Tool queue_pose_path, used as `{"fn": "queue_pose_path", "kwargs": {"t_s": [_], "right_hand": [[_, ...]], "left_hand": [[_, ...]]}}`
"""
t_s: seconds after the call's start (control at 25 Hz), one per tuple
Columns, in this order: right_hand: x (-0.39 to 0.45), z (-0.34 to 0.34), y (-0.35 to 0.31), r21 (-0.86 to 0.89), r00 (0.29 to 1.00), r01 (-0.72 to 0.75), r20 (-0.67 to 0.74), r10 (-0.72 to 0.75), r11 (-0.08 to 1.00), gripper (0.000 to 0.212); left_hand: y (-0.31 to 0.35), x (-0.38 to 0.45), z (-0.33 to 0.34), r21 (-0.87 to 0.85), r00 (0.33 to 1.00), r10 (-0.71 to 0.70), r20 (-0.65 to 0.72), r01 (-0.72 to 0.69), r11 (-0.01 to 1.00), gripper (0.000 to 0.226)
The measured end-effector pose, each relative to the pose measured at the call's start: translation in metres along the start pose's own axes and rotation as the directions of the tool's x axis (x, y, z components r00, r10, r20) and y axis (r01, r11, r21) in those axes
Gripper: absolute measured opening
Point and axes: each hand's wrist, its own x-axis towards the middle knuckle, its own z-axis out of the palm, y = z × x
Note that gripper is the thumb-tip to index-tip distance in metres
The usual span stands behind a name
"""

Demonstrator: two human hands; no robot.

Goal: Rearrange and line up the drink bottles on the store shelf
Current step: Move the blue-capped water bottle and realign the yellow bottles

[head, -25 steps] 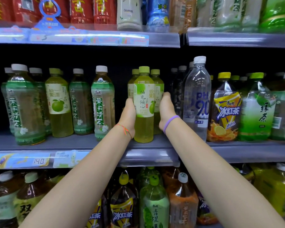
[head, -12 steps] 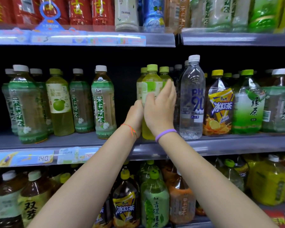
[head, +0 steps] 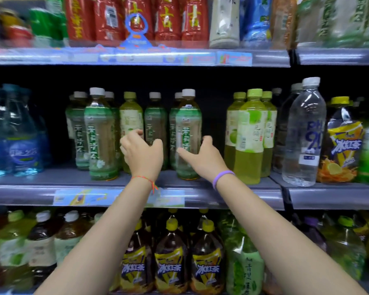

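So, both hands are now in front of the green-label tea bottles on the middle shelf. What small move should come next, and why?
Probably close the left hand on the yellow-green bottle with the green cap and draw it out. It stands alone among white-capped green-label tea bottles, while its likes, the yellow-green bottles, stand grouped further right. The right hand is open beside the front tea bottle and holds nothing.

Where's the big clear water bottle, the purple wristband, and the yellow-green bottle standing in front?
Clear water bottle (head: pixel 306 135): head view, on its blue-lettered label.
Purple wristband (head: pixel 223 176): head view, on the band across the right wrist.
Yellow-green bottle (head: pixel 250 137): head view, on its pale label, mid-body.
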Motion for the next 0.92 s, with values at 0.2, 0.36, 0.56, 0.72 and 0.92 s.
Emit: {"fn": "queue_pose_path", "kwargs": {"t_s": [0.2,0.36,0.56,0.72,0.92], "right_hand": [[0.009,0.024,-0.012,-0.03,0.994,-0.056,-0.099,0.052,0.998,0.061],[0.009,0.03,-0.013,-0.024,0.985,-0.085,-0.155,0.081,0.996,0.057],[0.011,0.033,-0.011,-0.049,0.97,-0.1,-0.228,0.087,0.994,0.056],[0.01,0.034,-0.008,-0.085,0.969,-0.087,-0.24,0.064,0.993,0.052],[0.008,0.034,-0.007,-0.143,0.967,-0.051,-0.253,0.013,0.988,0.054]], "left_hand": [[-0.024,0.014,-0.017,0.091,0.988,0.007,0.151,-0.021,0.996,0.079],[-0.019,0.025,-0.012,0.17,0.977,-0.063,0.203,0.028,0.985,0.09],[-0.024,0.027,-0.012,0.13,0.994,0.013,0.112,-0.028,0.991,0.084],[-0.029,0.039,-0.004,0.126,0.974,-0.094,0.205,0.069,0.99,0.081],[-0.026,0.041,-0.007,0.179,0.966,-0.087,0.243,0.043,0.983,0.072]]}}
